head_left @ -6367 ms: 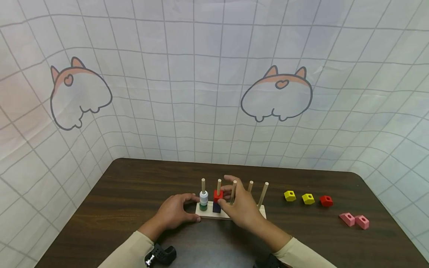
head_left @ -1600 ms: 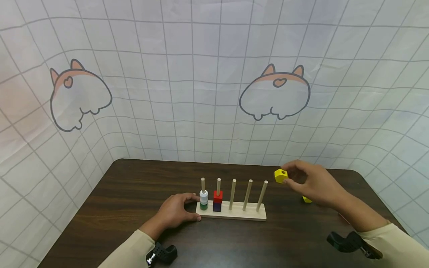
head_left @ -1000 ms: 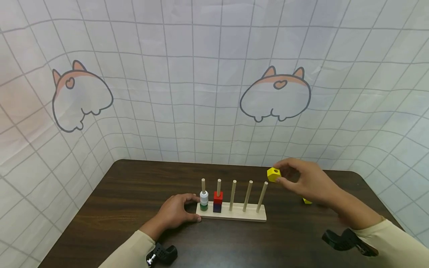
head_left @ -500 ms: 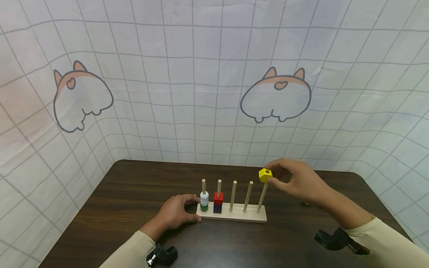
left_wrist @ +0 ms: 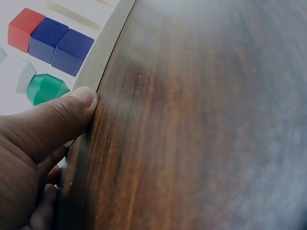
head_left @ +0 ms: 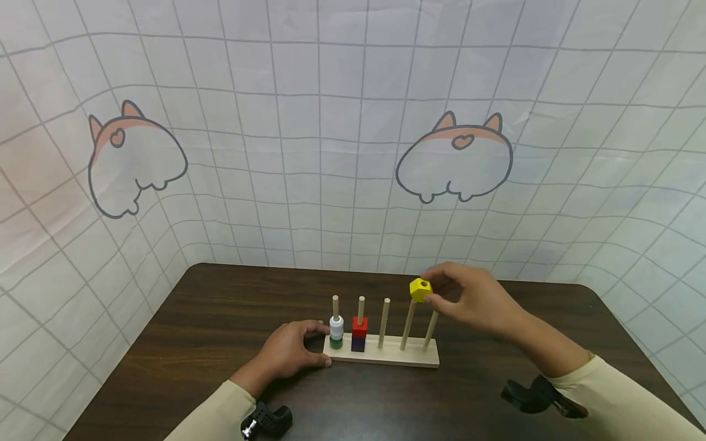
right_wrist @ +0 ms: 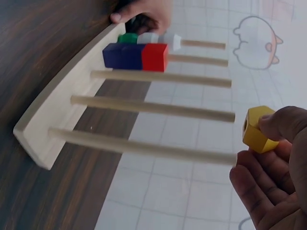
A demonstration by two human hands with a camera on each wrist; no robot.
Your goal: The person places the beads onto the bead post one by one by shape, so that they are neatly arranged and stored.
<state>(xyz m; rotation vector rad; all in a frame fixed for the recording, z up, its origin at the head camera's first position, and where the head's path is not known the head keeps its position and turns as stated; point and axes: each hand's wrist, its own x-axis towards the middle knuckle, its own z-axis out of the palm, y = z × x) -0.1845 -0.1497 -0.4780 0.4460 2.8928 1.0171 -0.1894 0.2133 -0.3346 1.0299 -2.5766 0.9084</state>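
Note:
In the head view, my left hand [head_left: 289,348] grips the left end of a wooden peg board [head_left: 397,354], thumb at its front edge. My right hand [head_left: 477,301] pinches a yellow block [head_left: 421,290] with a hole, at the top of the fourth peg [head_left: 409,324]. The right wrist view shows the yellow block [right_wrist: 259,129] apart from the peg tips, nearest the fourth. Green and white beads [head_left: 336,329] fill the first peg. The second carries a red block [head_left: 360,326] over dark blue blocks [head_left: 358,344]. The third peg [head_left: 384,323] and the fifth peg [head_left: 431,331] are bare.
The dark wooden table [head_left: 231,306] has a patterned cloth [head_left: 287,153] hanging behind its far edge. My right forearm [head_left: 537,343] crosses the table's right side and covers part of it. Black camera mounts, including one at the left wrist [head_left: 267,419], sit by the sleeves.
My right hand has left the red block, picked up a yellow block from the right of the table, and carried it left past the fifth peg to the fourth. My left hand has stayed put.

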